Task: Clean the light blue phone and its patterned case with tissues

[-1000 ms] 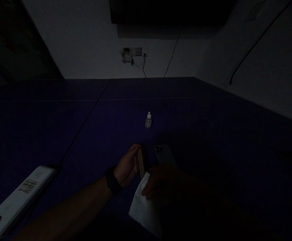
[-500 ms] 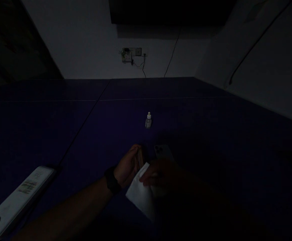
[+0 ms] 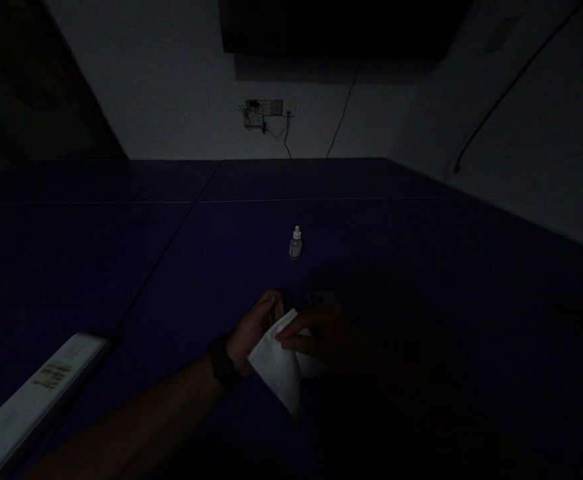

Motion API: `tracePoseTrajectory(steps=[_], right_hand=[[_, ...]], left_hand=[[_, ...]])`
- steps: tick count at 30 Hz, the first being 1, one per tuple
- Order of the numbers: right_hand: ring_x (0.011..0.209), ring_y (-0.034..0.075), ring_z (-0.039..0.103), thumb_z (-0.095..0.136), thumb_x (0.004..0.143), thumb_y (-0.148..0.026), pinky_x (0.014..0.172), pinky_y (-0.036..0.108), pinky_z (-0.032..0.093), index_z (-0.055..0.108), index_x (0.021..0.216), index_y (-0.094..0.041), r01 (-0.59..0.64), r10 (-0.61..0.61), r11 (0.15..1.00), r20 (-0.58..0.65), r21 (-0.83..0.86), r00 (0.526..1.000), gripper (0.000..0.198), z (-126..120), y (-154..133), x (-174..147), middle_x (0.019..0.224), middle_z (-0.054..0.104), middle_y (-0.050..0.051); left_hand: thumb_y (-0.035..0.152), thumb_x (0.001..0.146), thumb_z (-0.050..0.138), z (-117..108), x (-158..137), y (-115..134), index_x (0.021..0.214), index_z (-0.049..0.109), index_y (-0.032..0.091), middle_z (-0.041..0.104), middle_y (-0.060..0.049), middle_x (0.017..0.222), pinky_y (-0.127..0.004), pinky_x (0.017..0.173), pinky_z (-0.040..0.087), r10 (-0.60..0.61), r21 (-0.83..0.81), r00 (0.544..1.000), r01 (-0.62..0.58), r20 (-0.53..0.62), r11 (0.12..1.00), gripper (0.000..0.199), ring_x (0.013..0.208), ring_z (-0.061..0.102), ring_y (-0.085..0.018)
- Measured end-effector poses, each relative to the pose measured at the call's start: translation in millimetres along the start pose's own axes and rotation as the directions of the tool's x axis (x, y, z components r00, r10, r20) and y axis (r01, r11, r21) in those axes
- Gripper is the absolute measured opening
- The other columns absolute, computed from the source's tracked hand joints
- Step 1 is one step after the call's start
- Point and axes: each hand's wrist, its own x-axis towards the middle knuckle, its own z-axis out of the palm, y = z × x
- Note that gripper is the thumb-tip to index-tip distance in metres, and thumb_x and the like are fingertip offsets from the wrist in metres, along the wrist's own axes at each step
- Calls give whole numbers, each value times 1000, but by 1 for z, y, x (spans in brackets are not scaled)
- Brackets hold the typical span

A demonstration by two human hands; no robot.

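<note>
My left hand (image 3: pixel 254 328), a dark watch on its wrist, is closed around a small flat brownish object (image 3: pixel 279 308). Its kind is unclear in the dim light, and the cloth hides its lower part. A white cloth (image 3: pixel 275 363) is pinched between the fingers and thumb of my right hand (image 3: pixel 316 333) and hangs down over the near side of that object. Just beyond my right hand lies a phone (image 3: pixel 324 299), its camera end showing and the rest covered by the hand. Farther off, a small dropper bottle (image 3: pixel 295 245) with a white top stands upright.
On the left lies a long white device (image 3: pixel 41 390) with a round shiny spot. The dark blue surface (image 3: pixel 211 260) runs back to a wall with sockets (image 3: pixel 264 110) and cables. A black screen (image 3: pixel 341 27) hangs above.
My right hand has shifted the cloth slightly up and over the object, covering more of it and of my left palm. More of the phone is hidden behind my right hand.
</note>
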Motion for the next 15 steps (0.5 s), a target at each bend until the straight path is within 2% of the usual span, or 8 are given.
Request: tracePoseTrajectory(steps=[2, 4, 6, 9, 11, 13, 15], right_hand=[[79, 19, 74, 73, 84, -37, 71, 30, 55, 83, 92, -26, -41, 38, 999, -165, -18, 986, 16, 4, 0, 7, 93, 81, 4], [83, 20, 74, 72, 86, -36, 74, 31, 56, 82, 94, -26, -46, 41, 999, -263, -15, 964, 17, 9, 1, 8, 96, 81, 4], [85, 19, 75, 72, 86, -35, 76, 30, 56, 82, 93, -25, 27, -28, 1000, -234, -8, 972, 16, 12, 3, 4, 95, 81, 4], [82, 17, 75, 74, 85, -35, 74, 28, 56, 81, 90, -24, 210, -209, 978, -55, 9, 976, 14, 11, 5, -4, 90, 81, 4], [81, 17, 75, 74, 86, -35, 74, 28, 56, 81, 89, -25, 230, -230, 973, -19, -12, 973, 13, 8, 5, -3, 89, 81, 3], [86, 19, 75, 72, 87, -34, 79, 30, 57, 81, 91, -25, 148, -153, 988, -133, -47, 979, 14, 8, 5, 3, 93, 81, 4], [89, 21, 75, 69, 88, -34, 82, 33, 57, 81, 94, -25, 61, -71, 997, -292, -44, 954, 16, 9, 5, 10, 97, 81, 4]], left_hand=[[36, 78, 84, 1, -4, 1, 86, 62, 20, 61, 2, 79, -25, 66, 47, -12, 12, 1000, 12, 16, 1000, 29, 70, 58, -14], [34, 80, 82, 0, -5, 2, 89, 63, 19, 64, -1, 85, -27, 71, 49, -14, 17, 1000, 13, 25, 1000, 26, 77, 62, -17], [35, 82, 80, -2, -3, 1, 88, 63, 19, 62, 0, 81, -26, 69, 48, -4, 12, 1000, 4, 25, 1000, 24, 73, 61, -15], [36, 82, 80, -7, 4, -1, 79, 60, 19, 54, 5, 69, -21, 63, 44, 24, -4, 1000, -24, 14, 1000, 26, 62, 53, -10], [36, 81, 81, -7, 5, -2, 78, 60, 19, 55, 5, 69, -20, 63, 45, 22, -4, 1000, -22, 14, 1000, 28, 62, 53, -10], [38, 81, 81, -5, 3, -2, 84, 63, 18, 60, 3, 74, -23, 68, 48, -5, 5, 1000, 5, 27, 1000, 27, 68, 58, -13], [41, 82, 80, -3, -1, -1, 97, 67, 17, 66, -2, 84, -29, 79, 51, -34, 15, 999, 33, 43, 999, 32, 80, 63, -18]])
